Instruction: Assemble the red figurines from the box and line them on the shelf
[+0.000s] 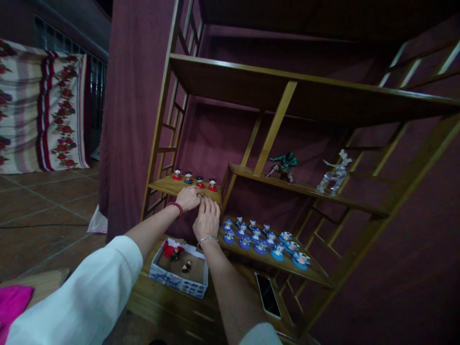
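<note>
My left hand (pixel 189 198), with a red bead bracelet on its wrist, reaches to the front edge of the small left shelf (pixel 163 185). Close against it is my right hand (pixel 207 221), which wears a silver bangle. The fingertips of both hands come together, closed, and whatever they hold is hidden. Just behind them, several small figurines (pixel 200 182) with black hair and mostly red bases stand in a row on that shelf. Below my hands sits an open cardboard box (pixel 179 282) with a few red and black figurine pieces (pixel 175 254) inside.
Several blue and purple figurines (pixel 256 234) crowd the lower right shelf. A green-cloaked figure (pixel 285 165) and a clear deer ornament (pixel 336 175) stand above. Under them lies a phone (pixel 268 294). A wooden post (pixel 276 127) divides the rack; a dark curtain (pixel 132 120) hangs left.
</note>
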A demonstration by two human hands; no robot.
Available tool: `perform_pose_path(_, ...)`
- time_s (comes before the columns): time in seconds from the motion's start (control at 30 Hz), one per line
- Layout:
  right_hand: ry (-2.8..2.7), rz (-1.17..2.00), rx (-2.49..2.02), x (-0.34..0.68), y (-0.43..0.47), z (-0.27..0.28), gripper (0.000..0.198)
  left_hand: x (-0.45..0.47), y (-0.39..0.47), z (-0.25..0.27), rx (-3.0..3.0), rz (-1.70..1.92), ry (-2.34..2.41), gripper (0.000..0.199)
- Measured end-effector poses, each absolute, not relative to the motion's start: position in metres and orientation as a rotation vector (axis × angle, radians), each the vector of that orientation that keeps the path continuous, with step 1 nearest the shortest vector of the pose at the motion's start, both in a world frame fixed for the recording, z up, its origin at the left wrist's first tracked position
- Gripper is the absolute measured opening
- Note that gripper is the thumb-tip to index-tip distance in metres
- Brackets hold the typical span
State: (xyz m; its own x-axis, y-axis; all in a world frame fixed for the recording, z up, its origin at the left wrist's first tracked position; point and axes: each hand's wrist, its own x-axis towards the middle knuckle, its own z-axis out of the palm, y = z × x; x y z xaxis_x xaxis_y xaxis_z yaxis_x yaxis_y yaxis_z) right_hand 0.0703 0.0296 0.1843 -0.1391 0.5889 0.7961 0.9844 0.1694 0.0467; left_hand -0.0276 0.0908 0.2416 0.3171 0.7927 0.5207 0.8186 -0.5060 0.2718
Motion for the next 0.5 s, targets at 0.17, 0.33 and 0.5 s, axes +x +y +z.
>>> perform_pose_path(0.17,-1.828,-0.8,-1.482,0.072,0.03,0.185,0.054,-0.026,0.11,0.25,-2.378,-0.854,-1.804,0.036)
perform_pose_path(0.33,-1.822,-0.823,-1.467,0.074,0.034,0.182,0.056,-0.04,0.128,0.249,-2.239,-0.758,-2.004,0.043)
perform_pose_path(0.5,-1.821,-0.82,-1.459,0.074,0.035,0.181,0.061,-0.054,0.154,0.246,-2.227,-0.666,-2.109,0.046)
